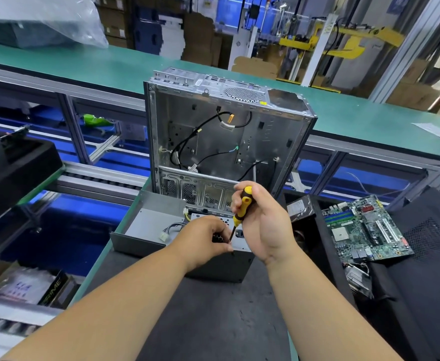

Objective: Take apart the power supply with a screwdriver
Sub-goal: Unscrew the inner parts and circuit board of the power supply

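The grey metal power supply (151, 225) lies on the dark mat in front of me, with white connectors and a bundle of wires on its top. My right hand (263, 225) grips the yellow-and-black screwdriver (242, 208) by its handle. The shaft slants down to the near top edge of the unit. My left hand (203, 242) rests on the power supply with its fingers curled beside the screwdriver tip, which they partly hide.
An empty silver computer case (226, 142) stands upright just behind the power supply. A green motherboard (364, 227) and a hard drive (300, 208) lie on black foam at the right. Conveyor rails and a black tray (13, 173) are at the left.
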Tool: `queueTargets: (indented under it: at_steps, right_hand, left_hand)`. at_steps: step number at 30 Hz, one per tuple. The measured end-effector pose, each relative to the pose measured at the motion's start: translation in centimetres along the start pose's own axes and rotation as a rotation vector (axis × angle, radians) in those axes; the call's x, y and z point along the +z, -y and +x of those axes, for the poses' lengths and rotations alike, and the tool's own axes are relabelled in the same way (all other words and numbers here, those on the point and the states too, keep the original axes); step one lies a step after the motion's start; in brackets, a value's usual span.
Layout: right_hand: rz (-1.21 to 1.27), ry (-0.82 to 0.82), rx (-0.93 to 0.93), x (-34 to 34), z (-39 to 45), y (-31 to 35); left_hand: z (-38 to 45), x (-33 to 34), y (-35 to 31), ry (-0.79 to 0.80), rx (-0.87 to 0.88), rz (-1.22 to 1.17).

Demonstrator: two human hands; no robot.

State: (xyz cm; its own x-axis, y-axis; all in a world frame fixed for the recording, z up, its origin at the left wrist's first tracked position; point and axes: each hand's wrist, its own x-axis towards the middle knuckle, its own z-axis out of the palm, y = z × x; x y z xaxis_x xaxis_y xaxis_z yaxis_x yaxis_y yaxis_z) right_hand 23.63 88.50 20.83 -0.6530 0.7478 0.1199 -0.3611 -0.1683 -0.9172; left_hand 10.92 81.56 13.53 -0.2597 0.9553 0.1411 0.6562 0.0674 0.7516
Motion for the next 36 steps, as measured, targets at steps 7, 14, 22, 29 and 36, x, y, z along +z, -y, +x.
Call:
queueTargets:
  at_steps: [7,14,22,29,36]
  right_hand:
    - [-0.087,0.024,0.008,1.0,0.4,-0.6]
    - [-0.056,-0.003,0.105,0.5,1.2,0.1]
    - [-0.132,-0.09,0.097,1.0,1.5,-0.1]
    - [-0.143,0.023,0.044,0.4,1.1,-0.4]
    - [-0.272,-0.084,0.054,0.3,1.6,0.3]
  left_hand:
    - [0.0,0.2,0.3,-0.004,0.038,-0.034]
    - [-0.2,-0.1,0.2,0.03,0.036,-0.009]
    - [0.1,0.0,0.1,0.043,0.031,0.004]
    - [0.2,0.1,0.4,0.029,0.028,-0.004]
    - [0.2,0.1,0.6,0.033,0.049,0.039]
